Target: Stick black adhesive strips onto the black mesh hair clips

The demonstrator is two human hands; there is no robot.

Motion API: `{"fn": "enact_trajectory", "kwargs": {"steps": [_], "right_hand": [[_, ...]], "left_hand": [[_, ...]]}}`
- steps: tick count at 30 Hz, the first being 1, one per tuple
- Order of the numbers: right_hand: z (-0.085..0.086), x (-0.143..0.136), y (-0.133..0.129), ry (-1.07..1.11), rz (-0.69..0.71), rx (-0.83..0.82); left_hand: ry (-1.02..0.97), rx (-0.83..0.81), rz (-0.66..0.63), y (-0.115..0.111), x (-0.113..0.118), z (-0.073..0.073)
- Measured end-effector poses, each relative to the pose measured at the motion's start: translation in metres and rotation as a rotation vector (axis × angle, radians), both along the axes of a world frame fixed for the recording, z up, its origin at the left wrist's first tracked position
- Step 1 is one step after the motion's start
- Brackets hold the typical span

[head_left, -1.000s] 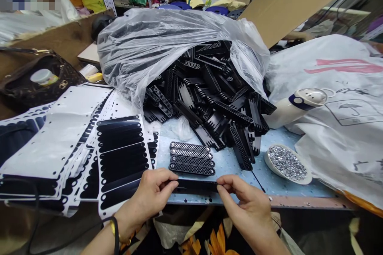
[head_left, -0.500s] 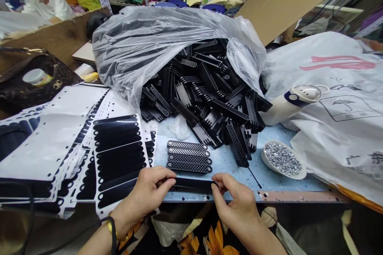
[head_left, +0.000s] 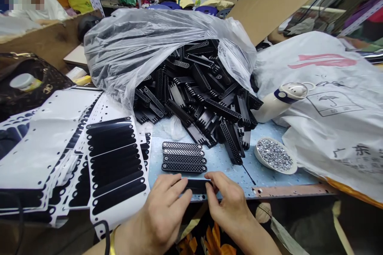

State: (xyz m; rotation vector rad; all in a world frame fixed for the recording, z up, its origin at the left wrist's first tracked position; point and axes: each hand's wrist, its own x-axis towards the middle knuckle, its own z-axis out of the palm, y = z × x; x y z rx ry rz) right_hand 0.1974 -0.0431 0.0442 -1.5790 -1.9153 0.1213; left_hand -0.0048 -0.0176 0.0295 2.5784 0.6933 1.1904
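At the table's front edge, a black strip-shaped piece [head_left: 198,184] lies level between my two hands. My right hand [head_left: 229,195] pinches its right end between thumb and fingers. Over its left end is my left hand [head_left: 169,203], fingers bent and close together, the fingertips on the piece. Just behind it, several black textured bars [head_left: 184,157] lie side by side. To the left is a white sheet [head_left: 136,203] carrying black rounded strips. A large heap of black parts [head_left: 197,87] spills from a clear plastic bag [head_left: 119,40].
A bowl of small silvery pieces [head_left: 274,154] sits at the right, with a white bottle [head_left: 272,105] behind it. A large white sack [head_left: 329,87] bulges over the right side. More sheets [head_left: 42,135] cover the left. A person [head_left: 38,8] is at the back left.
My left hand has moved right along the piece, its fingers now over the left end rather than pinching the tip. The whole view has shifted slightly.
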Motion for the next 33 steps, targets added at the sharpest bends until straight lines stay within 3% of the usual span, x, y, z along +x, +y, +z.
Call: {"fn": "enact_trajectory", "kwargs": {"steps": [4,11,19,24,29,33], "right_hand": [[0.0,0.0,-0.001,0.0,-0.014,0.009],[-0.001,0.003,0.003,0.014,-0.009,0.047],[-0.004,0.01,0.007,0.052,-0.014,-0.094],[0.004,0.014,0.008,-0.041,0.027,-0.194],[0.014,0.014,0.011,-0.187,0.085,-0.157],[0.012,0.015,0.012,-0.174,0.069,-0.166]], "left_hand": [[-0.016,0.002,-0.015,0.004,0.015,-0.013],[-0.042,0.096,-0.016,0.007,0.011,-0.031],[-0.056,0.104,-0.014,0.007,0.012,-0.031],[-0.082,0.101,-0.031,0.008,0.011,-0.03],[-0.068,0.082,-0.038,0.007,0.01,-0.03],[-0.068,0.077,-0.045,0.007,0.01,-0.03]]}}
